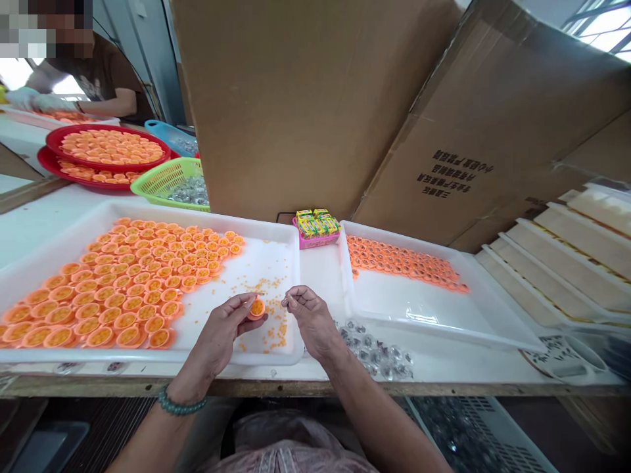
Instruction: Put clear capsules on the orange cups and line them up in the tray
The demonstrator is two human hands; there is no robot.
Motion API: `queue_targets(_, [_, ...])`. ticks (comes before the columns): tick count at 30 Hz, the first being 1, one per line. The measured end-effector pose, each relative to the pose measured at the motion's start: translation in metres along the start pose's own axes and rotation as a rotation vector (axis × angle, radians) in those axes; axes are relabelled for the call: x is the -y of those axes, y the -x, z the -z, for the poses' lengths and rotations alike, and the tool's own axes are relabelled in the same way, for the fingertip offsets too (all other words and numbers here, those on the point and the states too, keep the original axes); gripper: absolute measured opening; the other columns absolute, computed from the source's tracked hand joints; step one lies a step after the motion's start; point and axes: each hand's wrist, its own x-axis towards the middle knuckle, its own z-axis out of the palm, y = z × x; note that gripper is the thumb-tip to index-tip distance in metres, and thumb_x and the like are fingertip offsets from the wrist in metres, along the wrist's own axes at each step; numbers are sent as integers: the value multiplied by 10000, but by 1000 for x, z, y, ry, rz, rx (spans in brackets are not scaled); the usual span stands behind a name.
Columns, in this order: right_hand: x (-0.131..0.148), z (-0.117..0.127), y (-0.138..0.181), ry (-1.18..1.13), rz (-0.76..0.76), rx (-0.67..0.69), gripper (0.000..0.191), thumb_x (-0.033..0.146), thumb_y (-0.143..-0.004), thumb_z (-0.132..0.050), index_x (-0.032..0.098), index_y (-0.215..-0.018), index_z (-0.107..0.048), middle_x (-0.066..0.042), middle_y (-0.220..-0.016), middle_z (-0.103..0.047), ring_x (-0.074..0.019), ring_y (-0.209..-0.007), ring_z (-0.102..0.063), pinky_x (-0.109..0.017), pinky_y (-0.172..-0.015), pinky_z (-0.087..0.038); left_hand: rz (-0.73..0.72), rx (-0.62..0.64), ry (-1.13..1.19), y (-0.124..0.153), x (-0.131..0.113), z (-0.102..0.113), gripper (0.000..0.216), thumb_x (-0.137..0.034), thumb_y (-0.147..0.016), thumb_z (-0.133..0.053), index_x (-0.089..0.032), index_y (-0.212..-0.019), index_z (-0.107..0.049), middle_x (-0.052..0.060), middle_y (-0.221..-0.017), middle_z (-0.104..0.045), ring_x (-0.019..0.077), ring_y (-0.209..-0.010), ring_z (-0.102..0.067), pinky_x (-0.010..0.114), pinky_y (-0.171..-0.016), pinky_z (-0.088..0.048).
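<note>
Between the thumb and fingers of my left hand is a small orange plastic cup with yellow-orange bits inside. My right hand is closed in a pinch just to the right of the cup, apart from it. Whatever tiny thing its fingertips hold is too small to name. Below my hands, the left white tray bears rows of similar filled orange cups and loose yellow-orange bits. Small clear plastic pieces lie on the table by my right forearm.
Another white tray on the right holds orange pieces with clear tops. Between the trays stands a pink basket of yellow-green packets. Cardboard walls the back. Stacked trays stand right; a gloved co-worker is far left.
</note>
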Motion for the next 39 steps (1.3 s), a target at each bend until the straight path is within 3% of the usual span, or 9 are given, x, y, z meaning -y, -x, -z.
queue_targets(7, [2, 0, -2, -45, -38, -1, 164, 208, -694, -718, 184, -826, -624, 22, -699, -592, -90, -651, -548, -210, -606, -400, 2, -4, 5, 1, -2, 0, 395, -368, -641, -755, -125, -931, -644, 48, -835, -665, 210, -811, -648, 348, -855, -506])
queue_targets(14, [7, -7, 2, -50, -71, 76, 253, 252, -697, -721, 198, -928, -632, 27, -743, -557, -106, -670, -584, -250, -654, -464, -6, 15, 20, 2, -1, 0, 347, -355, -656, -747, -136, -908, -654, 47, -868, -667, 188, -805, -643, 329, -848, -507])
queue_targets(19, [5, -7, 0, -17, -21, -8, 181, 227, -679, -728, 190, -823, -624, 9, -735, -602, -124, -747, -582, -255, -729, -441, -14, -2, 25, 3, -2, -2, 356, -351, -647, -753, -132, -912, -659, 55, -845, -673, 185, -799, -639, 329, -835, -513])
queue_targets(24, [5, -7, -1, -105, -40, 3, 192, 214, -657, -744, 191, -796, -615, 21, -705, -569, -96, -690, -540, -213, -638, -408, -13, -14, 16, 2, -3, -3, 386, -365, -629, -764, -125, -910, -651, 47, -811, -670, 190, -783, -645, 326, -822, -519])
queue_targets(30, [7, -7, 1, -137, -59, 77, 339, 233, -690, -731, 226, -1009, -619, 29, -750, -523, -88, -681, -528, -224, -623, -425, -16, -10, 19, 2, -1, 0, 356, -356, -659, -747, -135, -919, -647, 39, -835, -668, 187, -783, -650, 321, -829, -521])
queue_targets(39, [6, -8, 1, -97, -30, 71, 220, 264, -682, -735, 209, -839, -591, 20, -732, -571, -126, -751, -579, -259, -727, -427, -21, -22, 22, 2, -2, -2, 332, -342, -651, -755, -135, -893, -661, 53, -844, -675, 187, -778, -649, 309, -800, -533])
